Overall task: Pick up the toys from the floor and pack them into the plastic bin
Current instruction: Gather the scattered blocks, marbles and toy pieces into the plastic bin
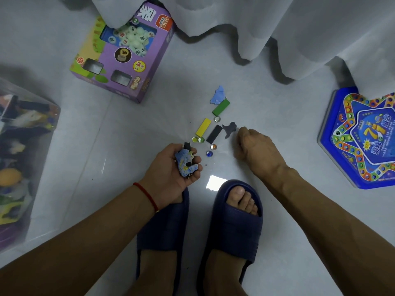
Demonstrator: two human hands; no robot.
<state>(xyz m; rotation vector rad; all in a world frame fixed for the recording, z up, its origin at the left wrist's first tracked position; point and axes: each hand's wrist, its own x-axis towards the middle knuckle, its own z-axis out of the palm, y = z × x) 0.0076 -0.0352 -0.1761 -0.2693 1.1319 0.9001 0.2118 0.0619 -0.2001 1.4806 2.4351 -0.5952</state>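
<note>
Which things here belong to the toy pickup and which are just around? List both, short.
Part of the job:
- left hand holding puzzle pieces
- right hand by the dark puzzle piece
- yellow block, green block, black block
- marbles
- plastic bin
- purple game box, blue game tin

Just around:
- white curtain
- slippers

Purple box [128,54]: large "象", upside down. Blue hexagonal box [363,139]: "7".
</note>
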